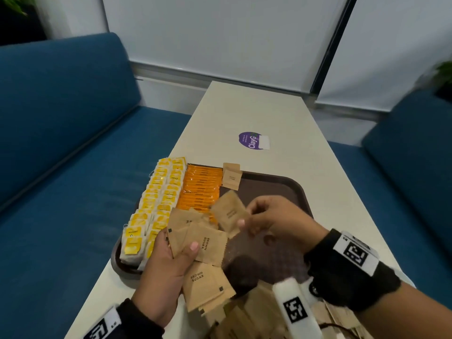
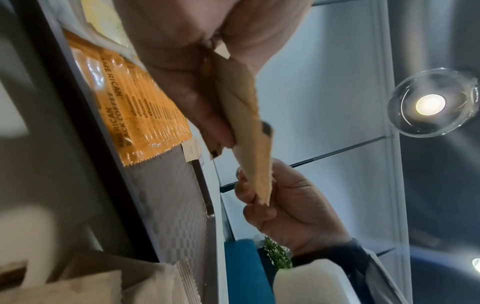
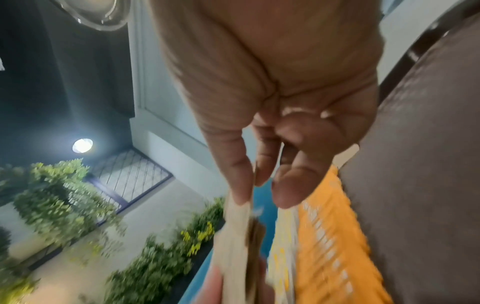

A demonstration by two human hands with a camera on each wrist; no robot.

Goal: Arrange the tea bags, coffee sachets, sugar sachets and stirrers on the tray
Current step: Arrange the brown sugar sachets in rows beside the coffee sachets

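Observation:
A dark brown tray (image 1: 281, 184) lies on the pale table. Two rows of yellow tea bags (image 1: 156, 204) fill its left side, with a row of orange coffee sachets (image 1: 199, 189) beside them. One brown sugar sachet (image 1: 231, 176) lies at the tray's far edge. My left hand (image 1: 171, 250) grips a fan of brown sugar sachets (image 1: 205, 243) above the tray. My right hand (image 1: 247, 225) pinches one brown sugar sachet (image 1: 228, 212) by its corner, also seen as the sachet (image 2: 255, 164) in the left wrist view. No stirrers are visible.
A heap of loose brown sugar sachets (image 1: 208, 287) lies at the near table edge. A purple sticker (image 1: 252, 141) is on the table beyond the tray. Blue sofas (image 1: 61, 143) flank the table. The tray's right half (image 1: 269, 253) is bare.

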